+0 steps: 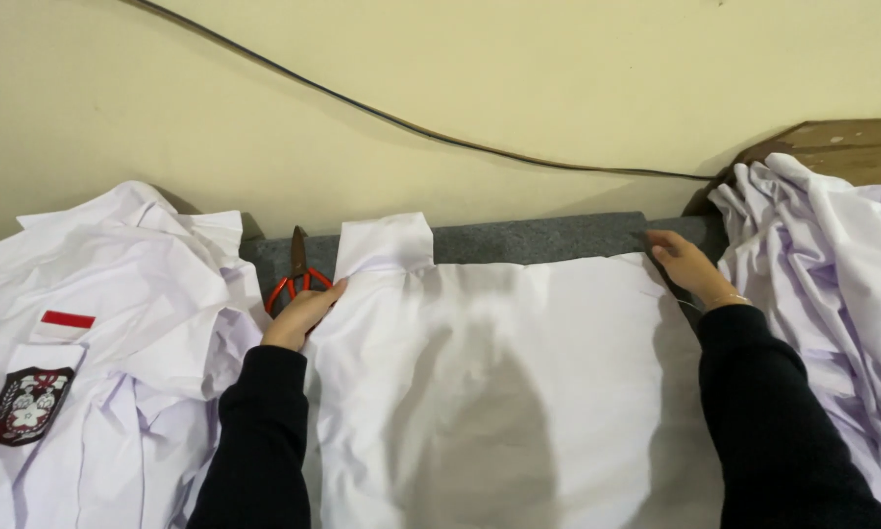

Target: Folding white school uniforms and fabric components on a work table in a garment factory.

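A white shirt (499, 382) lies spread flat on a grey felt-covered table (538, 238), one folded sleeve or flap at its top left. My left hand (301, 313) rests on the shirt's left edge, fingers pressing the cloth near the flap. My right hand (690, 266) holds down the shirt's top right corner at the table's far side. Both arms wear black sleeves. Red-handled scissors (297, 274) lie just beyond my left hand, blades pointing at the wall.
A heap of white shirts (107, 323) with a dark crest badge and a red stripe lies at the left. Another pile of white cloth (832, 284) is heaped at the right under a wooden board (842, 147). A black cable (411, 122) runs across the cream wall.
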